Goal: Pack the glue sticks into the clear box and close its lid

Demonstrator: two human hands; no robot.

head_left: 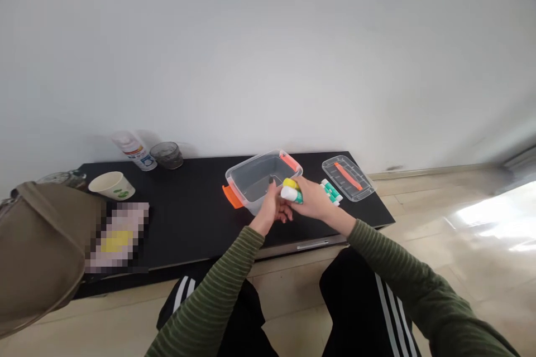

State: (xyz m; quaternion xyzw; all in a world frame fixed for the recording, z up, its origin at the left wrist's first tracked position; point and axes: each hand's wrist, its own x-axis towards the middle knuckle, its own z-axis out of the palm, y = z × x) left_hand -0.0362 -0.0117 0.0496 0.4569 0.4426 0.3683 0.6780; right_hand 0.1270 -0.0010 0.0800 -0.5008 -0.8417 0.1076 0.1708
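Note:
My right hand [313, 198] is closed around small tubes that look like glue sticks. One glue stick [292, 194] has a white cap and green body; a yellow cap [290, 183] shows beside it. My left hand [273, 206] is just left of them, thumb raised and fingers apart, with nothing visible in it. Behind both hands is a clear plastic box [247, 170], uncovered, with orange latches at its ends; its near right corner is hidden by my hands. More green-and-white glue sticks [332, 192] lie on the table, partly covered by my right hand.
The clear lid [349, 178] with an orange handle lies at the right of the black table [192, 206]. To the left are a paper cup [111, 185], a spray can [134, 150], a dark glass [166, 155], a blurred packet [117, 237] and a brown bag [46, 251]. A wall stands behind.

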